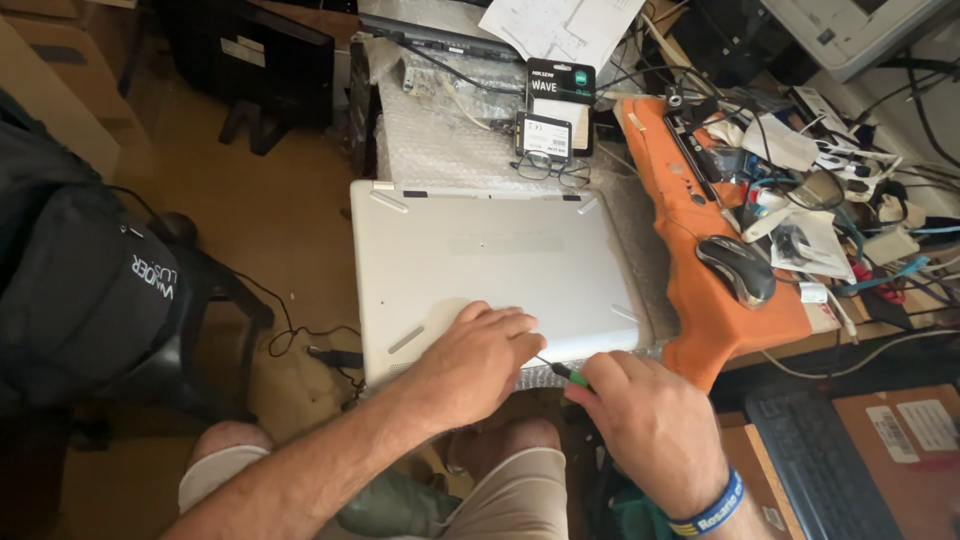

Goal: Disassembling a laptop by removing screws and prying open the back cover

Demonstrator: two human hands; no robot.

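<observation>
- A silver laptop (495, 265) lies upside down on bubble wrap (445, 140) at the near edge of the desk, its base panel facing up, just above the person's knees.
- The left hand (478, 362) rests flat on the near part of the base, fingers together and slightly curled, pressing the shell rather than gripping anything.
- The right hand (650, 420) has its fingers closed around a small green-handled screwdriver (562, 370), whose thin shaft points toward the near edge of the base, beside the left fingertips.
- Judging from how things lie, the work looks early: the base panel still sits flush on the machine with no gap showing, and I see no loose screws set aside, though they could be too small to tell.
- A bare solid-state drive (543, 136) lies on the bubble wrap beyond the laptop, leaning against its black retail box (560, 92); whether anything else is in the box I cannot tell. Folded eyeglasses (550, 168) lie just in front of it.
- To the right, an orange cloth (700, 300) carries a computer mouse (738, 270) and, farther back, a dark open tray-like part among tangled cables (860, 200).
- A black bag (90, 290) sits on a chair at the left.
</observation>
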